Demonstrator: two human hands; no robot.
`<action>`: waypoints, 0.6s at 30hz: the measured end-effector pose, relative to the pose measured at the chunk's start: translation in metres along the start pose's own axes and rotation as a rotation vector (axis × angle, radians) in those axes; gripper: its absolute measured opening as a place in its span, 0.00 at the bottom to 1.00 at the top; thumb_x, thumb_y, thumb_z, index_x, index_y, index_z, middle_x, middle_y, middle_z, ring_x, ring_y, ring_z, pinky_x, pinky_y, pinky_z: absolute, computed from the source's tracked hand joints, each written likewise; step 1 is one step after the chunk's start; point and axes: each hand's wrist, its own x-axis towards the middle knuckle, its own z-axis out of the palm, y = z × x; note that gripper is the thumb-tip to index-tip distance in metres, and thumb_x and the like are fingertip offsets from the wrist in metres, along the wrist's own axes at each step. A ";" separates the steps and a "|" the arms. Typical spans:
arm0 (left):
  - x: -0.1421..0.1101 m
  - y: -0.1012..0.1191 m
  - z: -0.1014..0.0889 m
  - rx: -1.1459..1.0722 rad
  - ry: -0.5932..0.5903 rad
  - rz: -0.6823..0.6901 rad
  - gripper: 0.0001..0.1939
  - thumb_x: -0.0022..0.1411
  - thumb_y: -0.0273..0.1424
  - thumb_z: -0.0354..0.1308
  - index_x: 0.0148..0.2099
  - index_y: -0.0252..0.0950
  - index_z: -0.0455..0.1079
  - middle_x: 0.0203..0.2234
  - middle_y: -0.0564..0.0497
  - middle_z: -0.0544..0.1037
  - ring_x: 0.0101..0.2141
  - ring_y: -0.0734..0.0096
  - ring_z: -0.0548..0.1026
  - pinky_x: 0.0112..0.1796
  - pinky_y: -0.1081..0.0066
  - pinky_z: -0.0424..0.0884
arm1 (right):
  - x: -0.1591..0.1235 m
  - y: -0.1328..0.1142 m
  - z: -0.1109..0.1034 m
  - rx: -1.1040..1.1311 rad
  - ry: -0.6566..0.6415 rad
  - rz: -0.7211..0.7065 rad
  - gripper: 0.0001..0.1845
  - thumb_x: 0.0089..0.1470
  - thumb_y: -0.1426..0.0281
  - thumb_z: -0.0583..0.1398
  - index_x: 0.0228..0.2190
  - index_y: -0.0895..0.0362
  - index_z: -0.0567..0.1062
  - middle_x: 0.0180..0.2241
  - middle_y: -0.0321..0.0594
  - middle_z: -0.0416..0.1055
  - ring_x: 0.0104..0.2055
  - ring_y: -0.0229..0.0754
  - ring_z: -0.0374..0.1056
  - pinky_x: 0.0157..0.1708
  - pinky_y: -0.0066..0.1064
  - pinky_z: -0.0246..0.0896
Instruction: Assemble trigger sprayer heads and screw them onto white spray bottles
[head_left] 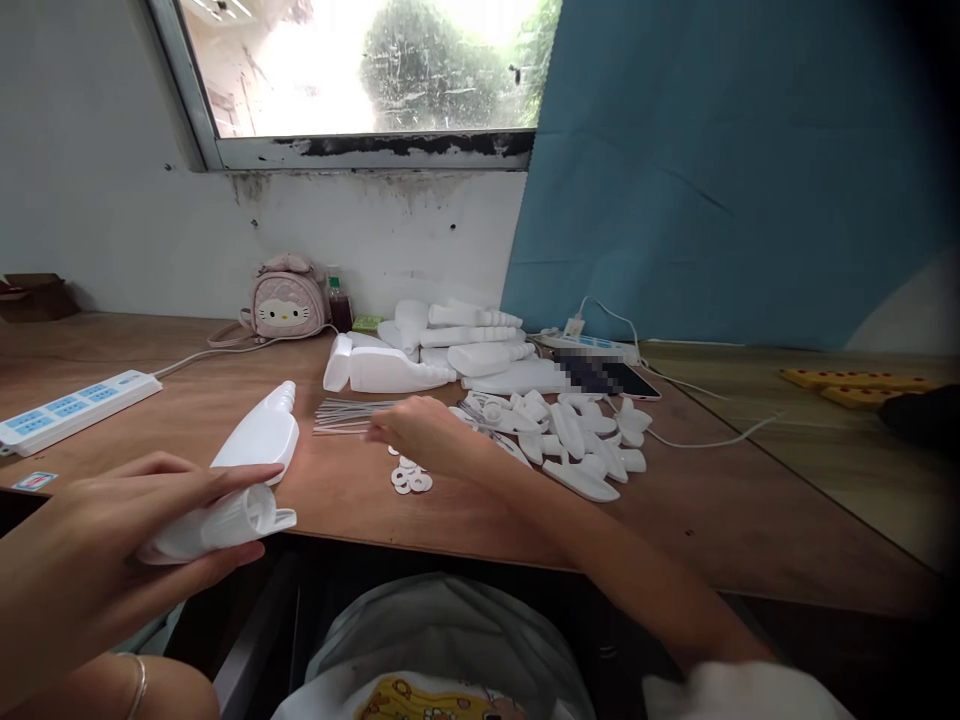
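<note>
Currently the left hand point(97, 540) is pinching a white spray head point(225, 522) between its fingers at near left, the collar opening facing right. Just beyond, a white bottle point(259, 440) is resting on the wooden table point(345, 500). The right hand point(420, 430) is hovering by thin tubes point(341, 416), fingers bunched; whether they are gripping one, I cannot tell. A low-sweeping right wrist could be scattering the white rings point(403, 489); a loosening left grip, dropping the head.

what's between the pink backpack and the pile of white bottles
A green-capped bottle of dark liquid and a small green item, seen in the head view.
</note>
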 end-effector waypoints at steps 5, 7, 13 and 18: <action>0.005 -0.004 0.003 0.023 -0.061 0.028 0.20 0.52 0.39 0.58 0.48 0.64 0.63 0.28 0.61 0.73 0.23 0.75 0.68 0.22 0.77 0.62 | 0.079 0.006 0.042 -0.041 0.009 -0.037 0.11 0.56 0.74 0.47 0.32 0.61 0.68 0.30 0.45 0.71 0.29 0.42 0.66 0.25 0.27 0.48; 0.007 -0.005 0.003 0.027 -0.061 0.042 0.17 0.51 0.40 0.59 0.45 0.62 0.66 0.28 0.61 0.73 0.21 0.76 0.68 0.22 0.78 0.61 | 0.098 0.004 0.058 -0.058 -0.015 -0.092 0.11 0.54 0.77 0.47 0.35 0.62 0.67 0.32 0.47 0.70 0.30 0.43 0.66 0.25 0.28 0.50; 0.019 -0.004 0.009 0.039 -0.054 0.019 0.12 0.51 0.45 0.55 0.39 0.52 0.71 0.25 0.58 0.74 0.20 0.76 0.67 0.24 0.76 0.63 | 0.116 0.009 0.079 -0.068 -0.052 -0.112 0.13 0.55 0.77 0.48 0.41 0.63 0.66 0.36 0.47 0.70 0.35 0.42 0.64 0.32 0.29 0.54; 0.043 -0.007 0.014 -0.028 -0.187 0.110 0.13 0.52 0.43 0.56 0.39 0.46 0.71 0.21 0.58 0.74 0.19 0.75 0.67 0.22 0.77 0.61 | 0.074 0.039 0.052 -0.165 0.070 0.022 0.15 0.56 0.74 0.47 0.43 0.64 0.67 0.41 0.50 0.66 0.46 0.48 0.56 0.42 0.34 0.51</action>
